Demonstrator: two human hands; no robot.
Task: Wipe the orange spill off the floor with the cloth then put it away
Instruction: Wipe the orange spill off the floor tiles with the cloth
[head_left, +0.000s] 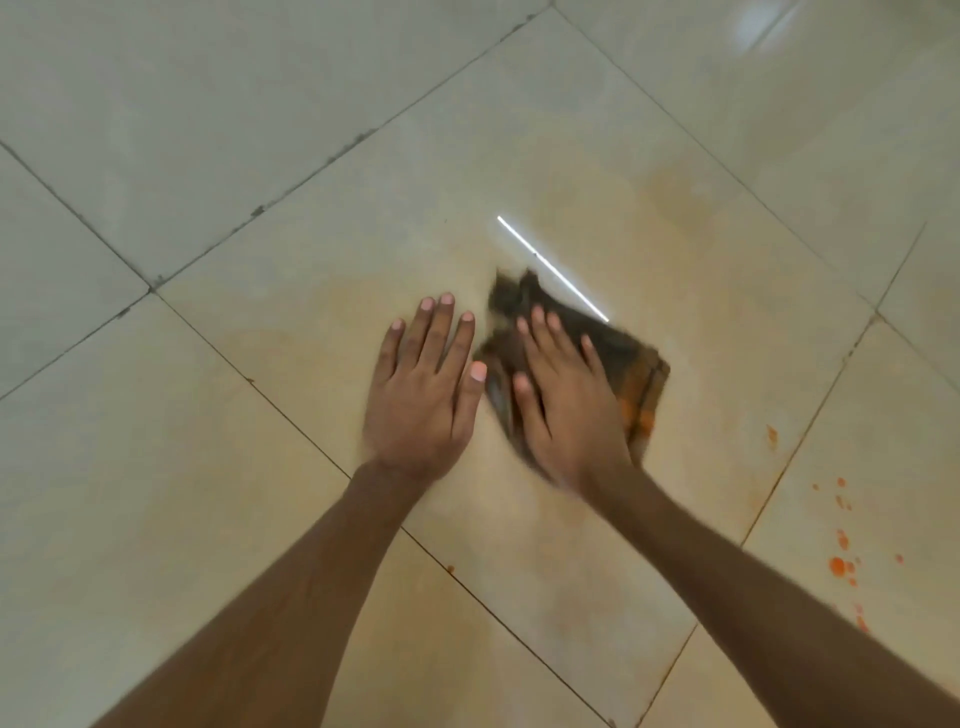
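A dark cloth (621, 358), stained orange along its right edge, lies on the beige floor tile (311, 322). My right hand (566, 395) presses flat on the cloth with straight fingers and looks blurred. My left hand (423, 392) rests flat on the bare tile just left of the cloth, fingers spread. Orange drops (837, 565) dot the tile at the lower right, well clear of the cloth. A faint orange smear (675, 192) tints the tile beyond the cloth.
Dark grout lines (249, 213) divide the large glossy tiles. A bright strip of reflected light (550, 267) crosses the tile just behind the cloth. A small orange streak (772, 435) sits near the grout line to the right.
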